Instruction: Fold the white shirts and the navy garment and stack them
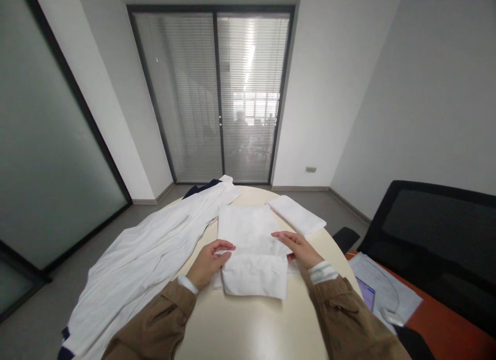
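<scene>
A white garment [253, 277], folded into a narrow panel, lies on the table with its near part turned over in a crosswise fold. At the left end of that fold is my left hand [209, 262], its thumb and fingers closed on the edge of the cloth. My right hand [300, 249] rests at the right end, index finger stretched over the cloth and thumb lower down by the side edge, with a gap between them. Some of its fingers are hidden. Just beyond my right hand lies a folded white cloth [297, 215].
A heap of long white garments [151, 251] with navy parts covers the left of the round cream table [228, 326] and hangs over its edge. To the right stands a black mesh chair [434, 236] with an orange seat, holding papers [387, 282], a phone-like screen [365, 293] and a white object [392, 316].
</scene>
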